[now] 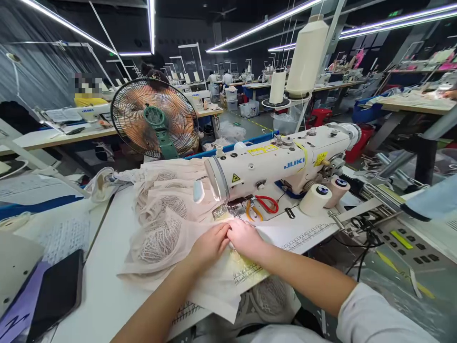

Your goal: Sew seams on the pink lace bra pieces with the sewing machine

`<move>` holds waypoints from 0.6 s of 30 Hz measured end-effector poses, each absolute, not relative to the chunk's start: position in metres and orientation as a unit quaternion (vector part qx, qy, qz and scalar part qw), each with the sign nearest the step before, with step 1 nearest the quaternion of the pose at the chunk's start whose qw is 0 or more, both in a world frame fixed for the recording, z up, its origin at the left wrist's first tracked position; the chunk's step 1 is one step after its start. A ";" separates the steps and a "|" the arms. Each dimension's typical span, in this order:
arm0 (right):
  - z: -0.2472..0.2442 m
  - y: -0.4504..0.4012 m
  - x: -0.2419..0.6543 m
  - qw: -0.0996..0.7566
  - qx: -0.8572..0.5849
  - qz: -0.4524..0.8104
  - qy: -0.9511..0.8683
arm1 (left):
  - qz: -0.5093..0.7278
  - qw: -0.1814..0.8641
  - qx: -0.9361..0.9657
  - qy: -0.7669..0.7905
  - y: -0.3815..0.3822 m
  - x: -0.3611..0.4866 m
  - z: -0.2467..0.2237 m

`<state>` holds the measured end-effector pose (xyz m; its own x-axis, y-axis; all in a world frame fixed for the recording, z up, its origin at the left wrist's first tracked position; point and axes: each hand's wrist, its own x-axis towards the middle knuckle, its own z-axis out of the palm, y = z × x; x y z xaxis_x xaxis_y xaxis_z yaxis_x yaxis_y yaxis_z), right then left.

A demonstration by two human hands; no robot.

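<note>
A white table (103,267) is used for the work, and black ruler marks (307,238) are set along its front edge. Past it, a big dark room is filled with more tables (53,139) and is lit by long white lights (264,26). A person in yellow (91,101) can be seen far off at the left.

Close by on the left, a black phone (59,290) is laid on a purple paper (21,305). Behind the hands, cutters (267,204) with red and orange handles are left lying open, and two fat spools (316,202) are stood to their right. The back of the table is blocked by a white sewing machine (257,164). Behind that, a tall cone of thread (307,57) is held up high, and some of the room is hidden by a big round fan (155,114).

The pale cloth (185,243) is spread under and to the left of the hands, with its lacy cups turned up. Its edge is pinched by the left hand (212,240), whose fingers are nearly closed. The right hand (244,238) is curled up touching the left, but its fingertips are hidden by glare, so what is gripped there cannot be told.
</note>
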<state>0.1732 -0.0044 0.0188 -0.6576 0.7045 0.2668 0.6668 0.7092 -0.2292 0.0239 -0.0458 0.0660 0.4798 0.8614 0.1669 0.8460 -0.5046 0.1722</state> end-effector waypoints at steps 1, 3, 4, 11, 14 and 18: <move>0.017 -0.008 0.181 0.167 -0.368 0.055 -0.913 | 0.104 0.032 0.862 0.496 -0.043 0.024 0.063; 0.013 -0.016 0.198 0.170 -0.349 0.056 -0.920 | 0.087 0.022 0.860 0.503 -0.040 0.022 0.060; 0.011 -0.020 0.205 0.182 -0.340 0.057 -0.921 | 0.082 0.015 0.857 0.509 -0.040 0.022 0.060; -0.005 -0.039 0.227 0.250 -0.337 0.060 -0.906 | 0.045 -0.030 0.826 0.561 -0.022 0.038 0.052; -0.005 -0.038 0.224 0.248 -0.352 0.055 -0.901 | 0.035 -0.037 0.822 0.567 -0.011 0.039 0.049; -0.003 -0.034 0.220 0.240 -0.358 0.061 -0.900 | 0.022 -0.043 0.828 0.559 -0.005 0.037 0.049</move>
